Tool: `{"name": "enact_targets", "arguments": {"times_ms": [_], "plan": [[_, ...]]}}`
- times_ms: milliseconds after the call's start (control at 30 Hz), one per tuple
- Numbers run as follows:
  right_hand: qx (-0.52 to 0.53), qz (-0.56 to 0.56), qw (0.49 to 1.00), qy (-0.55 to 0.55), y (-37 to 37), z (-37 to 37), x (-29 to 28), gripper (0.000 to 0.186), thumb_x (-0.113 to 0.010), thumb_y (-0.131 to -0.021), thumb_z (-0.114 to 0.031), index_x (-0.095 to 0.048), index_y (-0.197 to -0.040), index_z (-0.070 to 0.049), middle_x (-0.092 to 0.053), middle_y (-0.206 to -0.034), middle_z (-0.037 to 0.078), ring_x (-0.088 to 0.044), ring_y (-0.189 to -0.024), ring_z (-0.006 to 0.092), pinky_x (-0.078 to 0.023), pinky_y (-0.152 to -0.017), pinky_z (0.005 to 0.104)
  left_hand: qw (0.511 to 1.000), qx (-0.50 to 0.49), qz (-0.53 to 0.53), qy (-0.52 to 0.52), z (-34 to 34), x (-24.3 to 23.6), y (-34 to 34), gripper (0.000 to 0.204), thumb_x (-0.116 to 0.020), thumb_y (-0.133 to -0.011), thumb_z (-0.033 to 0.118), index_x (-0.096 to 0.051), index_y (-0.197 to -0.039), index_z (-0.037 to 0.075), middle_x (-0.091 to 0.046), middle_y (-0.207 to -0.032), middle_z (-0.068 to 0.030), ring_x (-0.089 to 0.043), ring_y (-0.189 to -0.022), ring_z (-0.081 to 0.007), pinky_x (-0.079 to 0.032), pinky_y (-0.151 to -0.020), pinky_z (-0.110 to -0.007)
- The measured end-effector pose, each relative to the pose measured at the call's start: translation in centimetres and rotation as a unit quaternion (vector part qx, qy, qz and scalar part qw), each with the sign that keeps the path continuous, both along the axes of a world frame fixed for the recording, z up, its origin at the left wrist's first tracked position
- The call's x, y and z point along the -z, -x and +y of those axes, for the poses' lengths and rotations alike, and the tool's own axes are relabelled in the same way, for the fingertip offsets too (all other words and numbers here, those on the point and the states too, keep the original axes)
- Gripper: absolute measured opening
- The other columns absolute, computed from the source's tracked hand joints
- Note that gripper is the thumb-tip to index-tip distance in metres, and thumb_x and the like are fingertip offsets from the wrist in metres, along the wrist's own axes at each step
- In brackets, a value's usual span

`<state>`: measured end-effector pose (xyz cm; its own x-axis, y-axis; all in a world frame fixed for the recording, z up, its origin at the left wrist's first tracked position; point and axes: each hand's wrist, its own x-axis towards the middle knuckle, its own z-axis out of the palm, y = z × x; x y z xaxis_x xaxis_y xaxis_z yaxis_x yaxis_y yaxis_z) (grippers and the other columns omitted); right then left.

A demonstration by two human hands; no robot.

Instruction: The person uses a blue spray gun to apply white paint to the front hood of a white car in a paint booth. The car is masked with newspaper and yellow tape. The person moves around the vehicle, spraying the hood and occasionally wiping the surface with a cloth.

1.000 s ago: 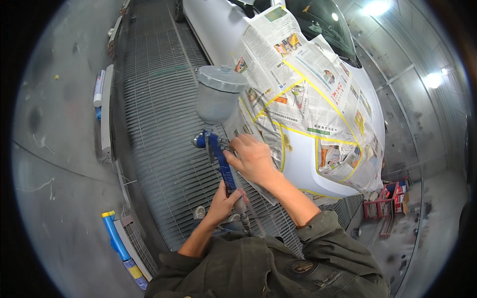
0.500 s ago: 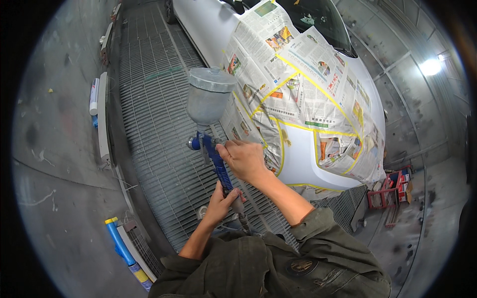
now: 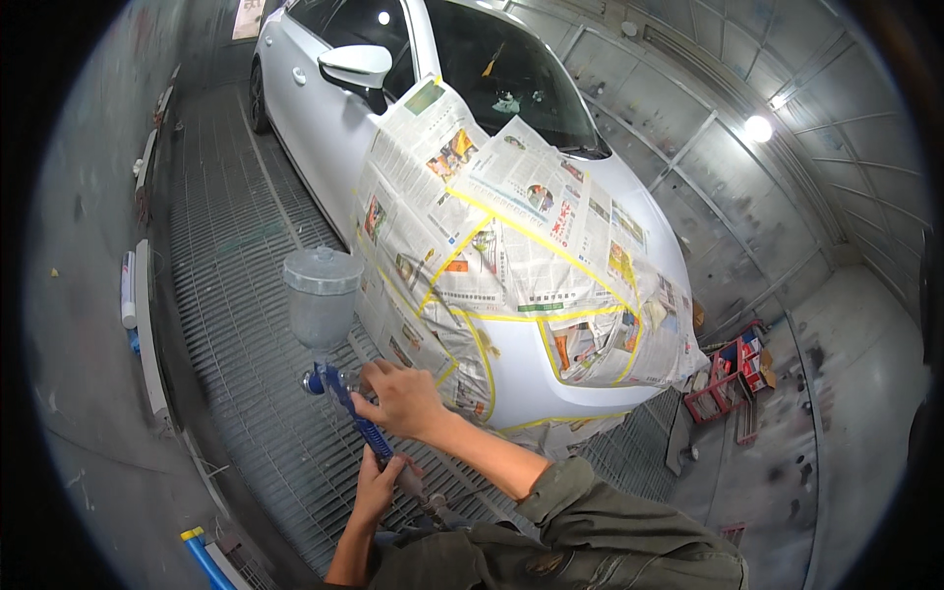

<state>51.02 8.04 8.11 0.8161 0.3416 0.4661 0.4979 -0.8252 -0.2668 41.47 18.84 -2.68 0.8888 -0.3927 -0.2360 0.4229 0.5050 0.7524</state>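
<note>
A blue paint spray gun (image 3: 370,433) with a cloudy lidded cup (image 3: 323,295) on top is held upright in front of me, left of the car. My left hand (image 3: 374,489) is closed around the lower part of its handle. At the gun's rear, the fingers of my right hand (image 3: 405,401) are closed on the back of the body, and the part they pinch is mostly hidden. Beyond stands a white car (image 3: 310,98), its front corner covered with newspaper (image 3: 526,261) edged in yellow tape (image 3: 551,246). A white bumper section (image 3: 516,374) shows between the sheets.
Slatted metal grating (image 3: 226,305) forms the floor beside the car. A grey wall (image 3: 88,374) runs along the left, with a white roll (image 3: 128,290) by its base and a blue tube (image 3: 204,560) nearer me. A red rack (image 3: 723,388) stands at the right.
The view has tilted up, showing more of the car, its mirror and windshield. In the picture, the spray gun and both hands sit lower and further left, still together.
</note>
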Motion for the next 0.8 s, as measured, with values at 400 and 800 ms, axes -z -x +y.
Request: {"name": "enact_targets", "arguments": {"times_ms": [400, 800], "plan": [[0.012, 0.232, 0.967, -0.103, -0.3, 0.0, 1.2, 0.065, -0.072, -0.078, -0.050, -0.055, -0.117, -0.001, -0.069, -0.096, 0.021, -0.067, -0.091, 0.0383, -0.052, -0.080, 0.0421, 0.996, 0.030, -0.060, -0.066, 0.3, 0.6, -0.7, 0.030, -0.054, -0.097, 0.014, -0.038, -0.121, 0.004, -0.064, -0.097, -0.0106, -0.066, -0.086, -0.0212, -0.055, -0.072, -0.034], [0.060, 0.510, 0.732, -0.447, -0.6, 1.7, 5.7, 0.029, -0.061, -0.095, -0.027, -0.066, -0.106, -0.001, -0.068, -0.096, 0.008, -0.065, -0.085, 0.0153, -0.058, -0.058, 0.0306, 0.995, 0.024, -0.082, -0.046, -1.4, 2.2, -0.8, 0.024, -0.056, -0.097, 0.013, -0.043, -0.113, 0.001, -0.060, -0.096, -0.0075, -0.064, -0.082, -0.0173, -0.052, -0.076, -0.031]]}}
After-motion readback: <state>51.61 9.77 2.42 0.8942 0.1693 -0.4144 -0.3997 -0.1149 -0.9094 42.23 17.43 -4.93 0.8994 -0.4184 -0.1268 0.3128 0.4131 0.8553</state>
